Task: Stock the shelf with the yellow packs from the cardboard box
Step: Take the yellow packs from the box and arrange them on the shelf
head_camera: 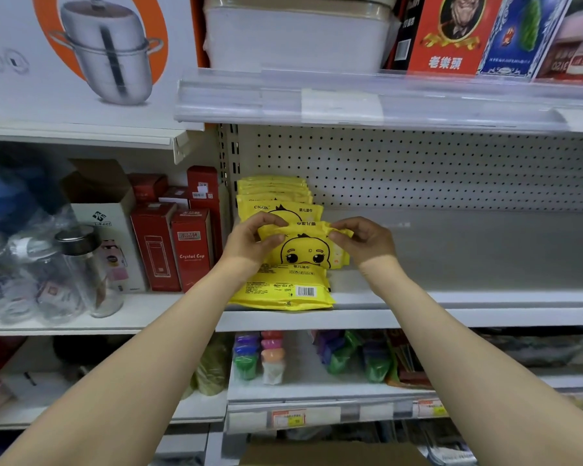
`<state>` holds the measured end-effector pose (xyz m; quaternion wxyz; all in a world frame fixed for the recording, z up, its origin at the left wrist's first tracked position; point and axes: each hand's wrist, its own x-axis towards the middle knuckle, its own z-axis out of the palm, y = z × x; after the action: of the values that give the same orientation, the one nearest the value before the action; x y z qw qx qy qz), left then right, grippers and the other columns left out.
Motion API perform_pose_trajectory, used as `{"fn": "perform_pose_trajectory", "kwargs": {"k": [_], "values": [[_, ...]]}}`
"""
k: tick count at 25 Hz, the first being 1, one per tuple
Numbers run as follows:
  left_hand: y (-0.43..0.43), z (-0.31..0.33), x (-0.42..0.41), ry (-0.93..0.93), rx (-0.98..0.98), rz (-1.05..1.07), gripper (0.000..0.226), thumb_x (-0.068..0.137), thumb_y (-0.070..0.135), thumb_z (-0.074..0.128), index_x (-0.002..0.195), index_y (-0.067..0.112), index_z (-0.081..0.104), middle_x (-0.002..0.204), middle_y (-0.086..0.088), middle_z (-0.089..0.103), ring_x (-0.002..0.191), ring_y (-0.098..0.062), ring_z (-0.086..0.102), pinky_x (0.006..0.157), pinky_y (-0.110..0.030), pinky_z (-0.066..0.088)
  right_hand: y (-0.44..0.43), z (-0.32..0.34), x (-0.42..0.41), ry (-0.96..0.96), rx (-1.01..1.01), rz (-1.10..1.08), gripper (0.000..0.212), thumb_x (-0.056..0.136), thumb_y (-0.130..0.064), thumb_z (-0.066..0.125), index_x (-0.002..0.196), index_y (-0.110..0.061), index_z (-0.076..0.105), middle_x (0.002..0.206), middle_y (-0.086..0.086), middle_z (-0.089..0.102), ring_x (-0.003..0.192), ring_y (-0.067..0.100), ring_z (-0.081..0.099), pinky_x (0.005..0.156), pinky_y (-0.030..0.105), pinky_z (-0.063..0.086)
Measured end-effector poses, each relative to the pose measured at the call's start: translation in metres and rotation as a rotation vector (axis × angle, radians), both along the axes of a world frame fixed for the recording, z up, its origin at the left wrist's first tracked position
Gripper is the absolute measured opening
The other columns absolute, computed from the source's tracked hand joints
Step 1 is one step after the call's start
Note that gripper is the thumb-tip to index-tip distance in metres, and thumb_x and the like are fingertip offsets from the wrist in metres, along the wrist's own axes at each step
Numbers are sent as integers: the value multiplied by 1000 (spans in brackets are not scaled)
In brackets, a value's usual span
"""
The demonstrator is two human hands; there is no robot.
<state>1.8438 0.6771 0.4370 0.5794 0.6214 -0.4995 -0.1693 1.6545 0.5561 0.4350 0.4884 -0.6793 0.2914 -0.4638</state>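
A: What is seen at the far left?

B: Bottles point(81, 274) are stood on the neighbouring shelf, and red boxes point(191, 250) are ranged just right of them.

A: Where are the yellow packs found?

B: A row point(273, 193) of them is stood upright at the left end of the shelf point(451, 297), running from the pegboard point(451, 169) towards the near edge. A flat pack point(283, 290) is laid barcode up at that near edge.

A: How are the hands held?

B: The left hand point(249, 243) is curled round the top left corner of one upright pack point(305, 250), which is pinched between thumb and fingers. The top right corner is pinched the same way by the right hand point(367, 243). This pack is held in front of the row and above the flat pack. Whether the two are touching cannot be told.

A: And the box?

B: Only a strip of the cardboard box point(334, 455) is seen, nearest of all, below the shelves.
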Motion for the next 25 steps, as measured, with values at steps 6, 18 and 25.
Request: {"fn": "perform_pose_trajectory", "kwargs": {"k": [6, 18, 25], "values": [[-9, 7, 14, -79, 100, -21, 12, 82, 19, 76, 76, 29, 72, 88, 15, 72, 93, -1, 64, 94, -27, 45, -12, 2, -10, 116, 18, -19, 12, 76, -9, 83, 76, -19, 76, 81, -3, 76, 76, 8, 69, 77, 21, 52], [-34, 23, 66, -16, 88, 46, 4, 83, 18, 77, 82, 22, 75, 93, 4, 74, 97, -11, 68, 96, -33, 51, -34, 16, 48, 63, -103, -74, 22, 77, -11, 83, 87, -28, 75, 91, -6, 76, 89, 9, 71, 83, 23, 55], [-49, 15, 78, -151, 147, 206, 10, 82, 23, 77, 88, 29, 72, 98, 7, 69, 101, -13, 63, 85, -26, 49, -42, 10, 65, 168, -107, -160, 25, 80, -13, 79, 104, -18, 72, 102, -6, 73, 96, 6, 67, 90, 26, 54]]}}
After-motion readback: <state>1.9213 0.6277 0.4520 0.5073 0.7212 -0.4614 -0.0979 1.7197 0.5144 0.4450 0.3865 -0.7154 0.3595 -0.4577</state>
